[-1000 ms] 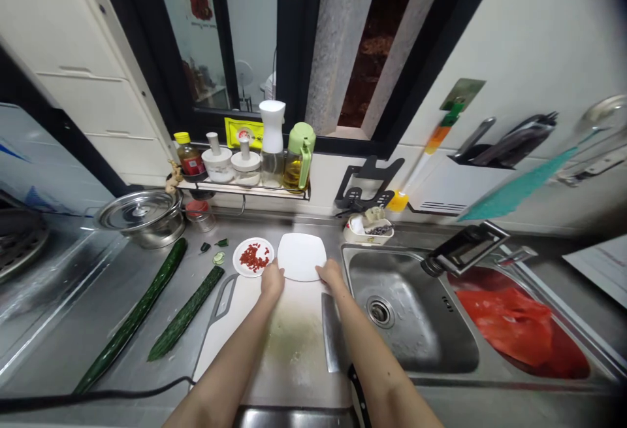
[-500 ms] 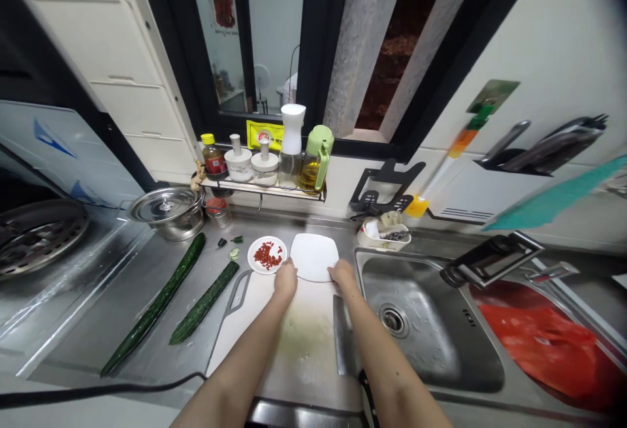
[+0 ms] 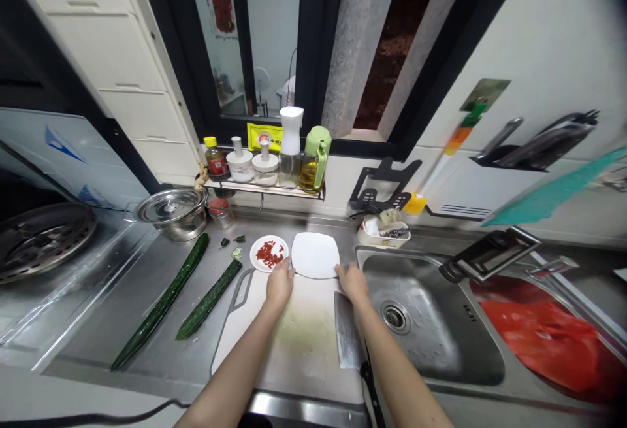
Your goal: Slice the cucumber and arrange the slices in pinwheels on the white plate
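A white squared plate (image 3: 315, 255) lies at the far end of the white cutting board (image 3: 298, 349). My left hand (image 3: 281, 282) is by its near left corner, fingers loosely apart beside the rim. At the near right corner, my right hand (image 3: 353, 281) has its fingers spread, the tips just at the edge. Neither hand is closed around the plate. Left of it stands a small white dish (image 3: 269, 253) of chopped red pieces. A cleaver (image 3: 347, 333) lies along the board's right side, its handle partly hidden by my right forearm.
Two cucumbers (image 3: 164, 297) lie left of the board, near small cucumber scraps (image 3: 237, 253). A lidded steel pot (image 3: 174, 212) stands behind them. The sink (image 3: 426, 323) is on the right, with a red bag (image 3: 543, 343) beyond. A seasoning shelf (image 3: 264, 187) hangs at the back.
Both hands have moved slightly outward from the plate's corners, the right one more clearly, and let go of it. The plate stays in place while the view shifts a little.
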`<act>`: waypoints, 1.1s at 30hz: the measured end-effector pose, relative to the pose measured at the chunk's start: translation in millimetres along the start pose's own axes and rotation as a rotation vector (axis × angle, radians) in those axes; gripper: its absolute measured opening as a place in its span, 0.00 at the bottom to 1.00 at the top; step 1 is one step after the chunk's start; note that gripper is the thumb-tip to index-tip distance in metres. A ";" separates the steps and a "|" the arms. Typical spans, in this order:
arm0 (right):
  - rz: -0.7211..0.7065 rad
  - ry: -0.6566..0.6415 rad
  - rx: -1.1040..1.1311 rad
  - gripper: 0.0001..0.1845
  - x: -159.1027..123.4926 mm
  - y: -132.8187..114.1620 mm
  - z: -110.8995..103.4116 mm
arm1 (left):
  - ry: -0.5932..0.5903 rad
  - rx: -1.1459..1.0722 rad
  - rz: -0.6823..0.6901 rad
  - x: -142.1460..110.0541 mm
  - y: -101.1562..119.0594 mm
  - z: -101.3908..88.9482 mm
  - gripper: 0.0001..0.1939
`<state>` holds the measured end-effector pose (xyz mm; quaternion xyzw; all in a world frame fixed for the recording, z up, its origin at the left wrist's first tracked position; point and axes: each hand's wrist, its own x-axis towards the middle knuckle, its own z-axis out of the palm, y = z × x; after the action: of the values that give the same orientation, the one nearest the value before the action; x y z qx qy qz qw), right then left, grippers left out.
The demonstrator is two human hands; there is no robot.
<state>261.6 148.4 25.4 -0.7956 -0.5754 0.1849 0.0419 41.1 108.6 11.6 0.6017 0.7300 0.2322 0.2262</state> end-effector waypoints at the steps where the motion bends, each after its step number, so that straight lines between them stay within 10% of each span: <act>1: -0.024 0.011 0.020 0.25 -10.2 9.9 -0.3 | 0.037 -0.020 0.010 -7.3 -9.0 -6.1 0.21; 12: -0.162 -0.035 0.100 0.12 -121.7 110.3 5.2 | 0.188 0.329 -0.267 -36.7 -123.0 -93.3 0.22; 33: -0.111 -0.237 -0.003 0.16 -157.4 100.1 12.2 | 0.071 0.338 -0.197 -33.6 -154.3 -97.9 0.28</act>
<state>305.2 -33.4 24.8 -0.7351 -0.6198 0.2741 -0.0172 -132.1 43.1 -3.6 0.5480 0.8216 0.1043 0.1177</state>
